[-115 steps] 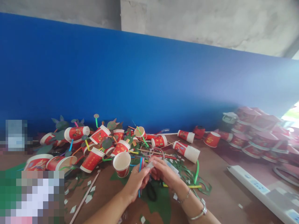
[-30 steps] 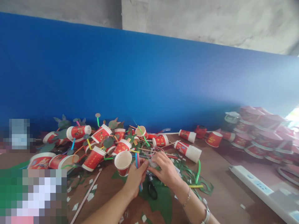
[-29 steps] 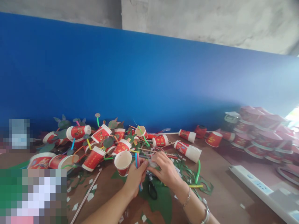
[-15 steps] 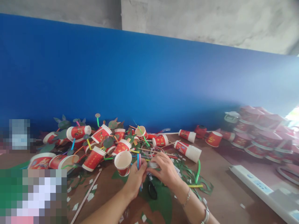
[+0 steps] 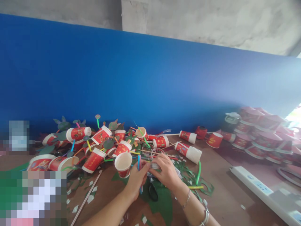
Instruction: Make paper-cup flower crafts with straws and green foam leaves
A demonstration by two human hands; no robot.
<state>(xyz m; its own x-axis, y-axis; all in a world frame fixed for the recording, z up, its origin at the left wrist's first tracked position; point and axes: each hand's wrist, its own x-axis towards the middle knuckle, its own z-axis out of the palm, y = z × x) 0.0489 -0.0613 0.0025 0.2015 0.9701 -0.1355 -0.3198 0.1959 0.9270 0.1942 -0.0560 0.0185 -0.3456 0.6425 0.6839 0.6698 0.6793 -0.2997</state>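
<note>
My left hand (image 5: 136, 179) is closed around a couple of thin drinking straws (image 5: 139, 160), blue and pink, held nearly upright. Beside it, my right hand (image 5: 166, 172) has its fingers curled over a small whitish thing (image 5: 154, 165), blurred and partly covered. The fingertips of both hands almost meet. Below them, black-handled scissors (image 5: 153, 192) lie on a sheet of green paper (image 5: 162, 210). An upright red paper cup (image 5: 123, 172) stands just left of my left hand.
Red paper cups with coloured straws and green paper discs pile up at the left (image 5: 94, 160). A nested cup stack (image 5: 189, 153) lies beyond my right hand. At right are a white power strip (image 5: 254, 182) and a stack of red cup crafts (image 5: 265, 138). Paper scraps dot the brown table (image 5: 218, 201).
Both hands stay in almost the same place, with my left fingers shifting slightly toward the right hand. The straws remain in my left hand. The whole view moves very slightly.
</note>
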